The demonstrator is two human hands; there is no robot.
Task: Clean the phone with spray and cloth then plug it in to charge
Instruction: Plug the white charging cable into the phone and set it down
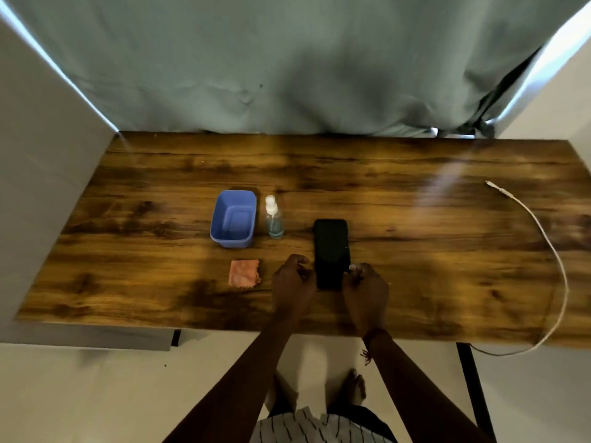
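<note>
Your L hand [292, 278] curls beside phone [331, 247], grip unclear; R hand [364, 284] pinches its right edge. Lifted so, may slip onto bench [431, 276].

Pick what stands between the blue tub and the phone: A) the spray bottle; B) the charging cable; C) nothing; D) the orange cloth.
A: the spray bottle stands upright right of the blue tub and left of the phone; the cloth lies nearer the person, the cable far right.
</note>
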